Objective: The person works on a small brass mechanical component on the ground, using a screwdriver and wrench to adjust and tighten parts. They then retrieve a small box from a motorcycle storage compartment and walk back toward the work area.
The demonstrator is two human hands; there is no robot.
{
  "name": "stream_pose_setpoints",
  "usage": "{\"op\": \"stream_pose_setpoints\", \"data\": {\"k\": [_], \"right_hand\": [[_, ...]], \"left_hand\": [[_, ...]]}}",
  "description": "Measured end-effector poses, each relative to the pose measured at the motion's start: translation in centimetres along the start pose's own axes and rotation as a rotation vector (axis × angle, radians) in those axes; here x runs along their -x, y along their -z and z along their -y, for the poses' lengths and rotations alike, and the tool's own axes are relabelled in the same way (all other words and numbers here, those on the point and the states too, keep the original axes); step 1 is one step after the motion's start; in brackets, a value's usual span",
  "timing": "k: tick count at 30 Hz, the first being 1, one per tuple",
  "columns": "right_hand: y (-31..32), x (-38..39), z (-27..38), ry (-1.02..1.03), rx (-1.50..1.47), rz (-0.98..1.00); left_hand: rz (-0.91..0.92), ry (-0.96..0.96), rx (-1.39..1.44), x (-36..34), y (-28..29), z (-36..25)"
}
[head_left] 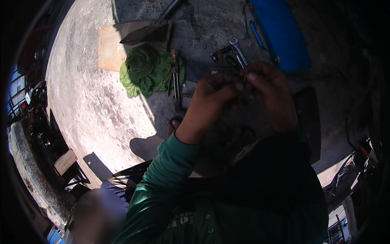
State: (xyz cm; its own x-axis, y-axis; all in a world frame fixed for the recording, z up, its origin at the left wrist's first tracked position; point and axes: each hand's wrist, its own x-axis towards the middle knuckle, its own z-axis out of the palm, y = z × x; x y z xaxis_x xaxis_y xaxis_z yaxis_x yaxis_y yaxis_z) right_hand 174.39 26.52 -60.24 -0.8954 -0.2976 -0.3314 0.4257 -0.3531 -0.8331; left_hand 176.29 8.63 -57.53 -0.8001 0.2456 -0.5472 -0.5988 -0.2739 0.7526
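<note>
My left hand (212, 99) and my right hand (269, 91) are close together over the shaded floor, fingers bent and pinched. A small metal piece (245, 75), too dark to name, shows at my right thumb and fingertips. My left fingers are closed beside it, and what they hold, if anything, is lost in shadow. Just beyond my right hand a combination wrench (239, 52) lies on the ground, its open end pointing away. Some dark tools (221, 53) lie to its left. A cutting torch (175, 79) with a brass end rests left of my left hand.
Against the torch lies a crumpled green cloth (142, 71). Behind it, a flat plate (109, 48) carries a dark pointed metal piece (145, 34). A blue container (284, 36) is at the far right, with another wrench (244, 18) beside it. A person's blurred head is lower left.
</note>
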Motion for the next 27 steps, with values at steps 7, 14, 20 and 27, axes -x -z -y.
{"op": "stream_pose_setpoints", "data": {"k": [7,14,20,27], "right_hand": [[0.04,-0.07,-0.08,-0.018,-0.089,0.035],[-0.27,-0.02,0.16,-0.014,-0.059,0.010],[-0.01,0.05,0.14,-0.016,-0.014,0.013],[0.30,0.13,0.05,-0.016,-0.014,0.022]], "left_hand": [[0.029,0.007,0.061,0.06,0.17,-0.04],[0.026,0.000,0.076,0.01,0.16,0.02],[0.014,0.012,0.041,-0.04,0.07,-0.02],[0.053,0.017,0.099,-0.14,-0.01,0.06]]}}
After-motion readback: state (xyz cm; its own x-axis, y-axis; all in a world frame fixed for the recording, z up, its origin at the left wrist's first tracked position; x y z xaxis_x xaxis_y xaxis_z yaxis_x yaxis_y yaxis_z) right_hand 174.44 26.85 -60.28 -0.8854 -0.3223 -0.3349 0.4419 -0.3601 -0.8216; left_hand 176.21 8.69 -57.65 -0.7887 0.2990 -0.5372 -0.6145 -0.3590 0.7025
